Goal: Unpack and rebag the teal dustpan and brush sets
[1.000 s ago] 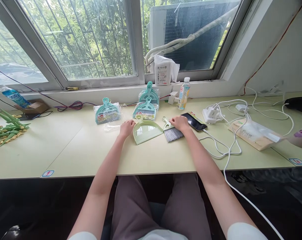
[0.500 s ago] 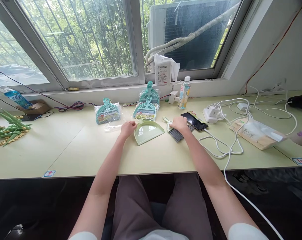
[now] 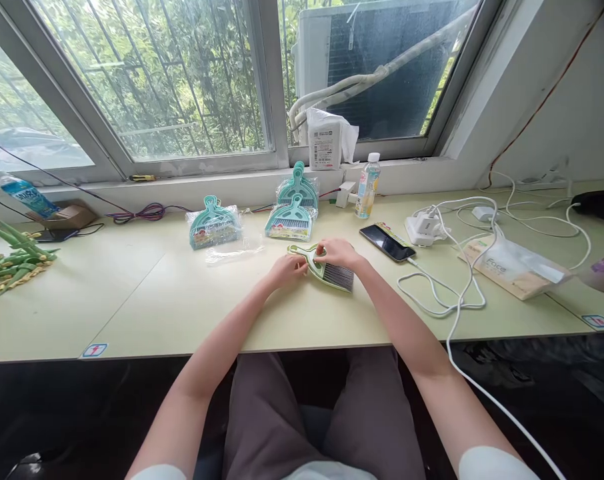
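A small hand brush (image 3: pixel 339 277) with dark grey bristles lies over a pale green dustpan (image 3: pixel 318 279) in front of me on the table. Most of the pan is hidden beneath it. My right hand (image 3: pixel 338 253) pinches the brush near its green handle. At the left edge of the pan, my left hand (image 3: pixel 287 270) has its fingers closed on the pan, though the fingertips are partly covered. Behind them stand teal brush-and-dustpan sets in clear wrap (image 3: pixel 289 219), with another wrapped set (image 3: pixel 214 225) to the left. An emptied clear plastic wrapper (image 3: pixel 235 249) lies flat near my left hand.
To the right are a phone (image 3: pixel 387 241), white cables (image 3: pixel 445 303), a charger block (image 3: pixel 425 228) and a tissue pack (image 3: pixel 515 267). A drink bottle (image 3: pixel 367 187) stands near the window. Green plant stalks (image 3: pixel 17 260) lie at far left.
The right hand has brought the brush left onto the dustpan. The left hand has moved right, and the pan has shifted right and turned with it.
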The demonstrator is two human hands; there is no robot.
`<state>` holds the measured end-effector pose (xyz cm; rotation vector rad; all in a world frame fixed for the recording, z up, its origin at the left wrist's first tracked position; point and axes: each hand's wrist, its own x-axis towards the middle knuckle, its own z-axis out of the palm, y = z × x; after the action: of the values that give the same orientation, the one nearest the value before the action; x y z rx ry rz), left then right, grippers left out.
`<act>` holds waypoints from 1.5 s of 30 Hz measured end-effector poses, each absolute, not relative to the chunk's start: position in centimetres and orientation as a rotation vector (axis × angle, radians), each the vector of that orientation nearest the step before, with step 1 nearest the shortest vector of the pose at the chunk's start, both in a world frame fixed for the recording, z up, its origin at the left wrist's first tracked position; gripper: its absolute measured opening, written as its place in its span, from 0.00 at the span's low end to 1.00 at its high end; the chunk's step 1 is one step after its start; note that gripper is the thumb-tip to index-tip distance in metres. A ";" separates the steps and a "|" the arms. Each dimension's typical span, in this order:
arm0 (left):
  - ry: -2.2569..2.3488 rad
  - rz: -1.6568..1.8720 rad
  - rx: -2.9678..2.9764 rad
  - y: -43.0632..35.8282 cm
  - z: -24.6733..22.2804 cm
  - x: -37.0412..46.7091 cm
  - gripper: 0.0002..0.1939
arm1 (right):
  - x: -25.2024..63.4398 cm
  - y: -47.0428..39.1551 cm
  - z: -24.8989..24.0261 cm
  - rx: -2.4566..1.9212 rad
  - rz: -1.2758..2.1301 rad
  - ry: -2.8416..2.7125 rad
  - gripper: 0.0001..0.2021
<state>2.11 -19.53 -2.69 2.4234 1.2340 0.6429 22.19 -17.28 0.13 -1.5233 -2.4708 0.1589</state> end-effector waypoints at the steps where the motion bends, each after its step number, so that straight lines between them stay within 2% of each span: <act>1: 1.225 0.633 2.456 -19.6 -2.6 2.0 0.14 | 22.1 -17.3 0.0 -1.510 0.159 -2.481 0.08; 4: 1.252 0.712 2.605 -19.2 -2.2 1.0 0.09 | 22.1 -17.0 -0.3 -1.474 0.174 -2.477 0.09; 8: 1.368 0.832 2.847 -18.1 -2.2 -0.9 0.16 | 22.2 -16.9 -0.4 -1.450 0.185 -2.430 0.09; 20: 1.220 0.557 3.111 -17.7 -3.0 -0.9 0.18 | 21.7 -16.0 -2.1 -1.311 0.406 -2.320 0.07; 26: 1.327 0.494 3.103 -17.7 -3.0 -0.9 0.19 | 21.5 -15.7 -2.6 -1.229 0.460 -2.286 0.06; 45: 1.393 0.232 3.121 -18.0 -2.8 -0.5 0.18 | 21.2 -16.1 -1.9 -1.337 0.388 -2.369 0.07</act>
<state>-0.53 -18.03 -2.85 3.1207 1.3926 0.2323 21.22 -16.12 -1.93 -1.3365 -2.3691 0.3880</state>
